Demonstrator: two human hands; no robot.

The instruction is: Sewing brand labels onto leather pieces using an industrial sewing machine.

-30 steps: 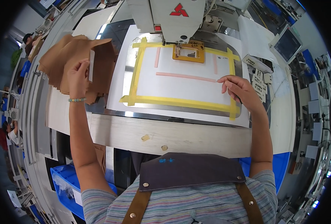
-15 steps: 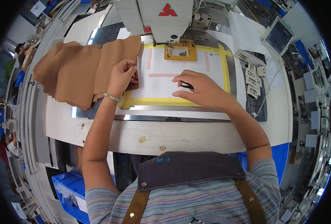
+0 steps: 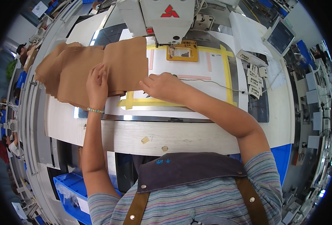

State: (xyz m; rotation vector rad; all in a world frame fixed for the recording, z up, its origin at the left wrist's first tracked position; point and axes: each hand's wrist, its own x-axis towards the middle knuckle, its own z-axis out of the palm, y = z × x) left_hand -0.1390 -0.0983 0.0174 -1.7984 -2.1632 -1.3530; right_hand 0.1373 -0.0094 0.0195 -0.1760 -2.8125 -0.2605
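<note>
My left hand [image 3: 98, 84] rests on a pile of brown leather-like sheets [image 3: 78, 73], its fingers loosely extended and nothing gripped in them. Over the white template [image 3: 181, 97], the fingers of my right hand [image 3: 164, 88] close at the near right corner of the top brown sheet [image 3: 126, 62]. That hand also keeps hold of a small dark tool, mostly hidden in the palm. From it a thin cord [image 3: 214, 84] runs off to the right. The top sheet reaches over the template's left part, which yellow tape [image 3: 154, 102] borders.
Above the template stands a white sewing machine head [image 3: 164, 22] with a yellow frame [image 3: 182, 51] under it. At right lie several fabric labels [image 3: 254, 82], a paper-covered box [image 3: 252, 56] and a screen [image 3: 281, 36]. A blue bin [image 3: 70, 191] is below left.
My right hand has moved left to the brown sheet's edge, and the cord now shows. My left hand has shifted left and nearer onto the pile. The top sheet extends further right.
</note>
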